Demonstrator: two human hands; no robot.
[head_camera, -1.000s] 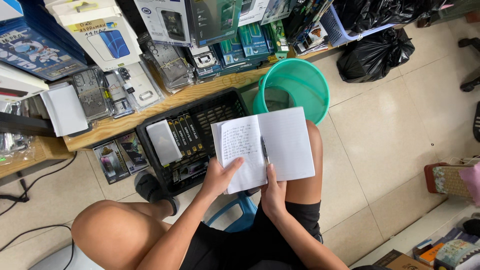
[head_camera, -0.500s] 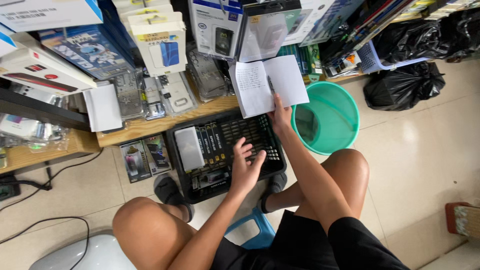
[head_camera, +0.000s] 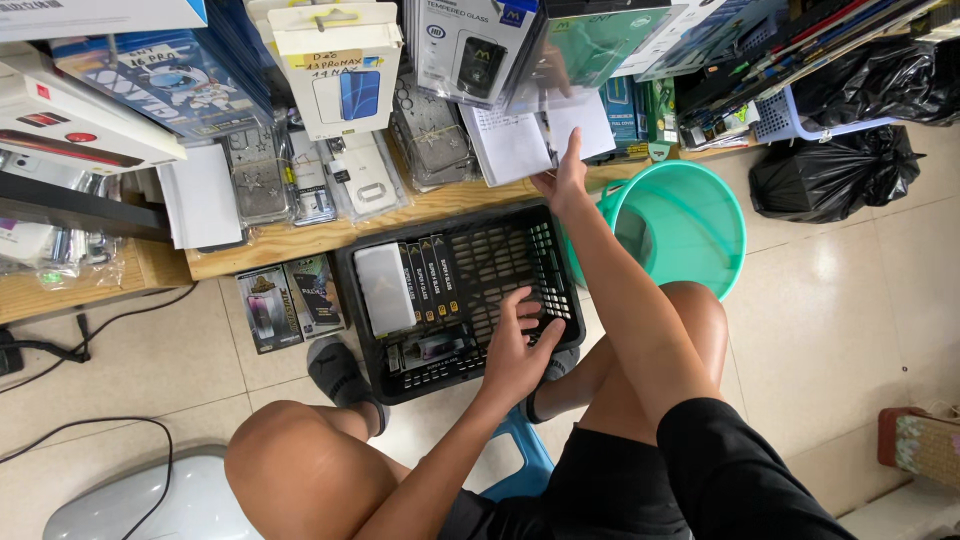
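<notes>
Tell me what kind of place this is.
Probably a phone-accessory shop or its stockroom: boxed screen protectors and phone cases crowd a wooden shelf, and more small packs fill a black basket on the floor.

Even, bright diffuse light, with no hard shadows. A soft sheen lies on the floor tiles (head_camera: 860, 300) toward 3 o'clock. Clear packaging at 12 o'clock glares and blurs the open notebook (head_camera: 535, 140) behind it. Wide-angle bending curves the edges; centre stays sharp.

Black slotted basket (head_camera: 500, 250), teal bucket (head_camera: 700, 225), white lined notebook (head_camera: 530, 140).
</notes>
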